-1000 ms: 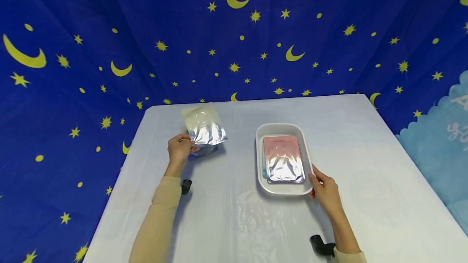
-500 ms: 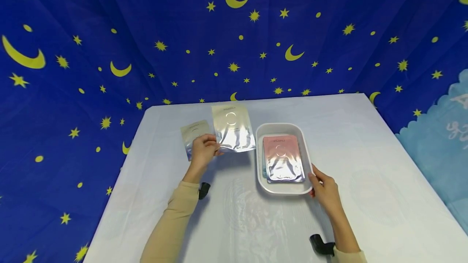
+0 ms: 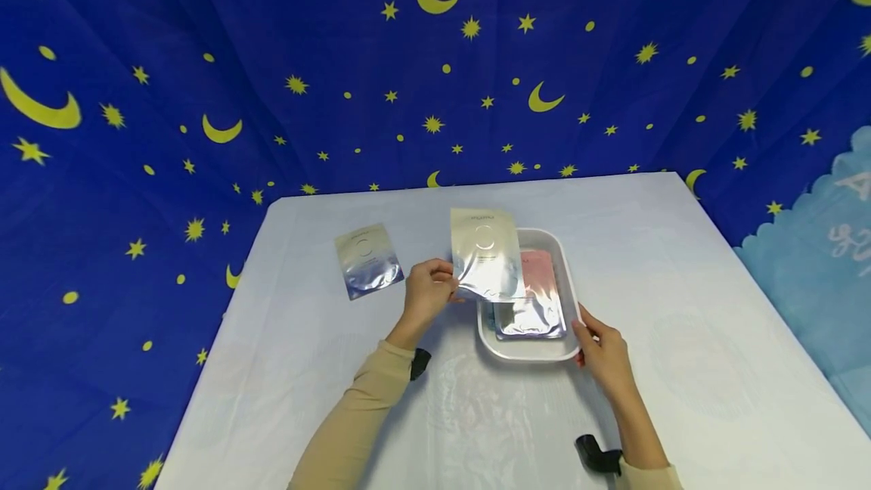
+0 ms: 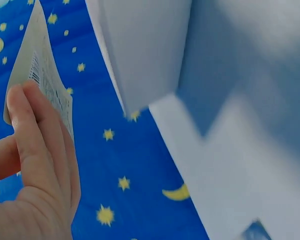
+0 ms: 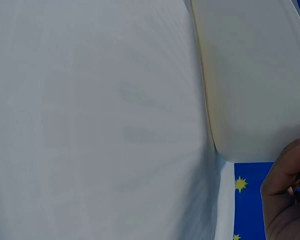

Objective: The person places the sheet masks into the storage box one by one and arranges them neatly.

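Observation:
My left hand [image 3: 430,295] pinches a cream-and-silver foil sachet [image 3: 485,252] by its lower left edge and holds it over the left part of a white tray [image 3: 531,351]. The left wrist view shows a barcode and print on the back of this sachet [image 4: 40,75], with the fingers [image 4: 32,130] straight along it. Inside the tray lies a pink-and-silver sachet [image 3: 540,278], partly covered by the held one. A bluish packet [image 3: 487,314] peeks out beneath it. My right hand [image 3: 605,358] grips the tray's near right corner; the right wrist view shows the tray's outer wall [image 5: 255,85].
Another cream-and-silver sachet [image 3: 369,259] lies flat on the white-covered table [image 3: 653,248], left of the tray. A blue cloth [image 3: 354,59] with yellow moons and stars hangs behind the table and at its sides.
My left hand has carried the cream-and-silver sachet rightward, from above the other one to over the tray. The lower sachet is uncovered now. My right hand and the tray stay in place.

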A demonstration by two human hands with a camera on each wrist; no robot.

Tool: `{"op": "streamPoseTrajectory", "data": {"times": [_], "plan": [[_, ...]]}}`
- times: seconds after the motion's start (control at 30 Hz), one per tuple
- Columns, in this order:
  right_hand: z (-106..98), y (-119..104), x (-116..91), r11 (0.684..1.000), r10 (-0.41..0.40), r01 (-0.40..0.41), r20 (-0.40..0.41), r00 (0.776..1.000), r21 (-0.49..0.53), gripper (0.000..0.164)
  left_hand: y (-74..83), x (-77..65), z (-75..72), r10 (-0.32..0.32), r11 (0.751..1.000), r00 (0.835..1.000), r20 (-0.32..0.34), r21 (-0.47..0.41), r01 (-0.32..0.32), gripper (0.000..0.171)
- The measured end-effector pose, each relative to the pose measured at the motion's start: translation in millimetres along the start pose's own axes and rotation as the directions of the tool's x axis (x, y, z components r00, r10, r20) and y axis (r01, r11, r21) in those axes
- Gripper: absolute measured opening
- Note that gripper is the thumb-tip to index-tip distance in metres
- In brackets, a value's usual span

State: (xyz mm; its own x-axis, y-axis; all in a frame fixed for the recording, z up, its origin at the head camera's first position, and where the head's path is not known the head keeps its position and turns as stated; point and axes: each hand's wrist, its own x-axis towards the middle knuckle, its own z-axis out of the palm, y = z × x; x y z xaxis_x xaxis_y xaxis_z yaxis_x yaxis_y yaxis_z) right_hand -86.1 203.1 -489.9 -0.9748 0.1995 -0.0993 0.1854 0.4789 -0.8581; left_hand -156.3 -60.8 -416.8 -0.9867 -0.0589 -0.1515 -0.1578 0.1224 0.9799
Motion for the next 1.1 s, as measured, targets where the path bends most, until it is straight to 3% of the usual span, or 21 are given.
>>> {"op": "streamPoseTrajectory", "data": {"times": [0.2,0.27,0.43,0.67,0.8,1.03,1.1], "plan": [[0.1,-0.6,1.0,1.0,-0.009,0.009,0.003,1.0,0.006,0.043,-8.7,-1.4,23.1,0.035,0.979,0.999,-0.005,0.202,-0.033,0.017],[0.2,-1.0,0.9,1.0,-0.012,0.012,0.006,1.0,0.009,0.043,-10.9,-1.7,28.5,0.039,0.973,0.999,-0.002,0.227,-0.038,0.016],[0.4,-0.7,1.2,1.0,-0.002,0.002,0.004,1.0,0.011,0.043,-12.9,-3.1,38.3,0.028,0.98,1.0,0.009,0.196,-0.029,0.015],[0.0,-0.1,1.0,1.0,0.004,-0.004,0.002,1.0,0.005,0.043,-12.7,-8.1,48.3,0.063,0.955,0.998,0.006,0.29,-0.062,0.012],[-0.7,-0.2,0.6,1.0,-0.008,0.008,0.001,1.0,0.004,0.043,-12.8,-11.0,52.9,0.06,0.961,0.998,0.032,0.268,-0.066,0.014],[-1.1,-1.0,-0.6,0.999,-0.034,0.034,-0.005,0.999,0.02,0.041,-17.0,-12.3,57.8,0.092,0.932,0.996,0.023,0.35,-0.094,0.012],[-1.1,-1.3,-0.6,0.999,-0.029,0.029,-0.005,1.0,0.021,0.041,-17.6,-13.0,58.8,0.076,0.943,0.996,0.048,0.322,-0.087,0.014]]}}
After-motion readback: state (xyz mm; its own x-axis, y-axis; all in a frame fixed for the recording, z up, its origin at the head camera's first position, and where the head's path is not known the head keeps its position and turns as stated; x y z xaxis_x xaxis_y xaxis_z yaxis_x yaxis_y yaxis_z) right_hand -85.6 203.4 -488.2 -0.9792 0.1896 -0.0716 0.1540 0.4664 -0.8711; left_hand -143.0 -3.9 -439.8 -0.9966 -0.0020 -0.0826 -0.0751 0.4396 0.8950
